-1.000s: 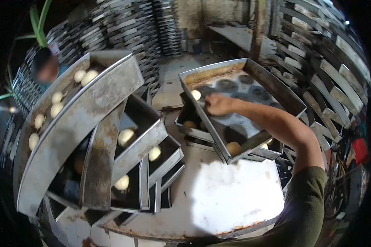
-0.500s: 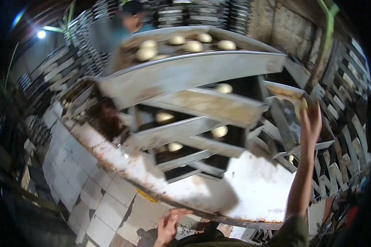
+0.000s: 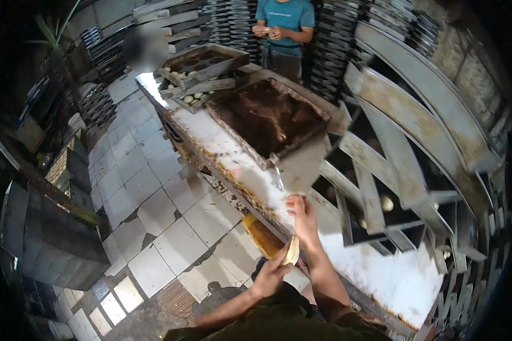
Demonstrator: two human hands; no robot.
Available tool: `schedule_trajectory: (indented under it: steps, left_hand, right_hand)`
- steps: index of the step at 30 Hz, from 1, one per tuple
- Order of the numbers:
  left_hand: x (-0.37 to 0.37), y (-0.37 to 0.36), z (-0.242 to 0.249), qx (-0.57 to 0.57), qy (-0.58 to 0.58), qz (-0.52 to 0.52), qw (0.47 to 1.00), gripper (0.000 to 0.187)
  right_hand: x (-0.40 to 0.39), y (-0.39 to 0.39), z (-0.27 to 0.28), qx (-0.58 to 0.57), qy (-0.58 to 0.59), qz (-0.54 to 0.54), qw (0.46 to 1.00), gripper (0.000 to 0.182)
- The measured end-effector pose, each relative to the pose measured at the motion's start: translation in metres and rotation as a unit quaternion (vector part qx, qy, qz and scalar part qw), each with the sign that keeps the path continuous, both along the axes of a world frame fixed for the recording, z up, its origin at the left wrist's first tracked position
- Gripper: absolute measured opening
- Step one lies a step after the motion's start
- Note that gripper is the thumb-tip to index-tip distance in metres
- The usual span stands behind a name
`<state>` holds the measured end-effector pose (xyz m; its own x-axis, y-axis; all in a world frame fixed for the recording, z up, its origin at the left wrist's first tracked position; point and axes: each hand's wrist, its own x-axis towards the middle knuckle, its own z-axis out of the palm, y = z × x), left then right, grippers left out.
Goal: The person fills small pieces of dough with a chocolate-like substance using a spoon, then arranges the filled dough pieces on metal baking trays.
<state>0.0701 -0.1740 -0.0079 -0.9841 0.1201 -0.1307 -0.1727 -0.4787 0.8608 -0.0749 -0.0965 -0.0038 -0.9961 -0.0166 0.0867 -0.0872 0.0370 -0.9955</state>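
Note:
My left hand [image 3: 270, 277] is closed around a flattened piece of pale dough [image 3: 292, 252], held just in front of the table edge. Close beside it, my right hand [image 3: 302, 219] reaches over the white tabletop [image 3: 239, 149] with its fingers apart and nothing visible in them. A shiny metal utensil handle [image 3: 279, 178] lies just beyond those fingertips. It sticks out from the near corner of a large tray of dark brown filling [image 3: 256, 122].
Metal trays [image 3: 381, 142] are stacked crosswise on the right, some with dough balls [image 3: 387, 203]. More trays [image 3: 210, 71] with dough balls stand at the far left end. A person in a blue shirt [image 3: 284, 23] stands behind the table. Tiled floor [image 3: 159, 210] lies left.
The view has swung left. My right hand has come from the tray at the right to beside my left hand. My left hand, empty before, now holds the dough.

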Motion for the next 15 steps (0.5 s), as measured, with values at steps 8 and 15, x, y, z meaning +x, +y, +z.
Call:
schedule_trajectory:
  steps: [8,15]
  left_hand:
    - [-0.128,-0.087,-0.037,0.019,-0.089,0.193,0.977,0.033]
    - [-0.203,-0.128,-0.062,-0.067,-0.102,0.19,0.974,0.034]
  right_hand:
    - [-0.119,-0.07,-0.126,0.077,0.078,-0.137,0.984,0.015]
    - [-0.104,-0.097,-0.112,0.26,0.051,-0.248,0.932,0.012]
